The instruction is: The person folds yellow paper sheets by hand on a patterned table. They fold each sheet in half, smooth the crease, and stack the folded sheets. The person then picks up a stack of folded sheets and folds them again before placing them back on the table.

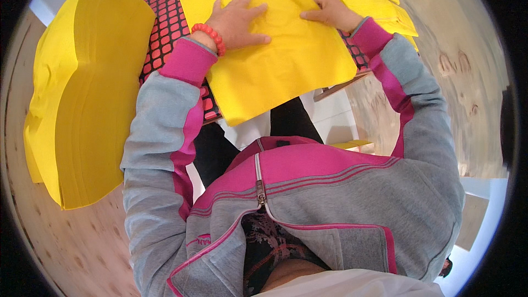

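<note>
A yellow felt-like cloth sheet (280, 74) lies in front of me on a red-and-black patterned surface, its near edge overhanging toward my lap. My left hand (237, 22), with a red bead bracelet (212, 36) at the wrist, rests flat on the sheet with fingers spread. At the sheet's far right edge is my right hand (333, 12). Its thumb lies on top and the fingers are bent at the edge, gripping the cloth; part of those fingers is hidden.
To the left stands a tall, thick stack of yellow cloth sheets (91, 99) on a wooden surface (82, 236). Folded yellow pieces (374, 11) lie at the far right, beside a wooden board (440, 38). The red-and-black patterned cover (165, 27) shows around the sheet.
</note>
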The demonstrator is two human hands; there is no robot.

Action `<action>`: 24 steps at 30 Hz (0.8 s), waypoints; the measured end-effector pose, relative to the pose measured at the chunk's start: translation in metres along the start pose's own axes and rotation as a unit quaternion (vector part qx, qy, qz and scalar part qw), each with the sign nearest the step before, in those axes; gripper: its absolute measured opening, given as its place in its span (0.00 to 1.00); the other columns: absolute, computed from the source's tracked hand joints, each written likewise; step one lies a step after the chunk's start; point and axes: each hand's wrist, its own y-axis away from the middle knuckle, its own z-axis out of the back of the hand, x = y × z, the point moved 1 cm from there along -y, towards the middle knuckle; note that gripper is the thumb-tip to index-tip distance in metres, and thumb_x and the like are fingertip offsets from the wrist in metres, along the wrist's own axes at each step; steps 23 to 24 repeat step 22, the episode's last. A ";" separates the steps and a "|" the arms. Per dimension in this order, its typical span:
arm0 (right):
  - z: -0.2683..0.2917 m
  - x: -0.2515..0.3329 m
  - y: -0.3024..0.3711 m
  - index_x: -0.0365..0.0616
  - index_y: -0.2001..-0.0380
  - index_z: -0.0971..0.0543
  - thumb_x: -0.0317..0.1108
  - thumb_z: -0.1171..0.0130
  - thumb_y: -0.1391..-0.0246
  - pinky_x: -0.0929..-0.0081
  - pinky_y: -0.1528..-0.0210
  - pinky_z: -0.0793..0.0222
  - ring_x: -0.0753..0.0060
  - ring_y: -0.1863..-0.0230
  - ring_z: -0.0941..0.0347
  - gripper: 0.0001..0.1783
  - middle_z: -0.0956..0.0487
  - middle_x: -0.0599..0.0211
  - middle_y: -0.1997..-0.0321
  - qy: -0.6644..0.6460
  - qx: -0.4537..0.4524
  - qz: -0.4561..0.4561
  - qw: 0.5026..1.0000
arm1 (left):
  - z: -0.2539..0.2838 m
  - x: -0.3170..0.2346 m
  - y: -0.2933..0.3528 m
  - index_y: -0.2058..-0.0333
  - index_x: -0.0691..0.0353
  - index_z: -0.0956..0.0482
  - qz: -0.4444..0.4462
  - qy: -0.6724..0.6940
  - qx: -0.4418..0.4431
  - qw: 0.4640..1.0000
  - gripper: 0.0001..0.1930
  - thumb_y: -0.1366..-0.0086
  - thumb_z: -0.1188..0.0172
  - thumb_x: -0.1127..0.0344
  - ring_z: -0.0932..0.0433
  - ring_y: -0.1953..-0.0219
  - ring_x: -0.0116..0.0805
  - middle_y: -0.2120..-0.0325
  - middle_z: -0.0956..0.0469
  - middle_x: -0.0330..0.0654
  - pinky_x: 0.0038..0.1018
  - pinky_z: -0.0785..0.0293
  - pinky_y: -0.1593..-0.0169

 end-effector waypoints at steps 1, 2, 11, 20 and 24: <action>-0.004 0.005 0.003 0.43 0.54 0.23 0.38 0.41 0.40 0.70 0.63 0.21 0.65 0.63 0.17 0.15 0.16 0.62 0.59 0.182 -0.062 0.074 0.979 | 0.000 -0.005 -0.001 0.33 0.48 0.34 -0.024 0.019 0.009 0.999 0.42 0.41 0.40 0.32 0.43 0.29 0.53 0.31 0.42 0.56 0.65 0.47 0.34; -0.010 0.010 0.005 0.43 0.56 0.22 0.36 0.40 0.42 0.69 0.64 0.21 0.62 0.65 0.18 0.13 0.16 0.61 0.62 0.363 -0.115 0.133 0.915 | -0.001 -0.011 -0.001 0.33 0.48 0.34 -0.043 0.037 0.030 0.998 0.41 0.40 0.40 0.34 0.42 0.30 0.53 0.32 0.42 0.57 0.63 0.46 0.34; 0.016 -0.017 0.021 0.46 0.70 0.21 0.55 0.39 0.39 0.85 0.83 0.36 0.85 0.82 0.29 0.22 0.26 0.78 0.82 -0.232 0.025 -0.198 0.952 | -0.004 -0.015 0.005 0.34 0.55 0.33 -0.069 0.073 0.025 0.995 0.43 0.41 0.37 0.35 0.38 0.32 0.58 0.35 0.38 0.62 0.40 0.40 0.31; 0.024 -0.015 0.035 0.47 0.65 0.19 0.56 0.40 0.39 0.87 0.87 0.47 0.89 0.87 0.38 0.22 0.26 0.82 0.82 -0.211 0.051 -0.195 0.956 | -0.002 -0.013 0.003 0.33 0.56 0.34 -0.060 0.088 0.046 0.993 0.45 0.43 0.36 0.34 0.40 0.31 0.59 0.34 0.40 0.63 0.41 0.42 0.30; 0.025 -0.008 0.025 0.45 0.63 0.18 0.56 0.40 0.39 0.87 0.86 0.47 0.89 0.87 0.38 0.23 0.23 0.80 0.80 -0.225 0.054 -0.198 0.952 | -0.002 -0.011 0.002 0.33 0.55 0.34 -0.053 0.083 0.049 0.994 0.46 0.43 0.36 0.33 0.42 0.30 0.59 0.32 0.42 0.63 0.41 0.44 0.29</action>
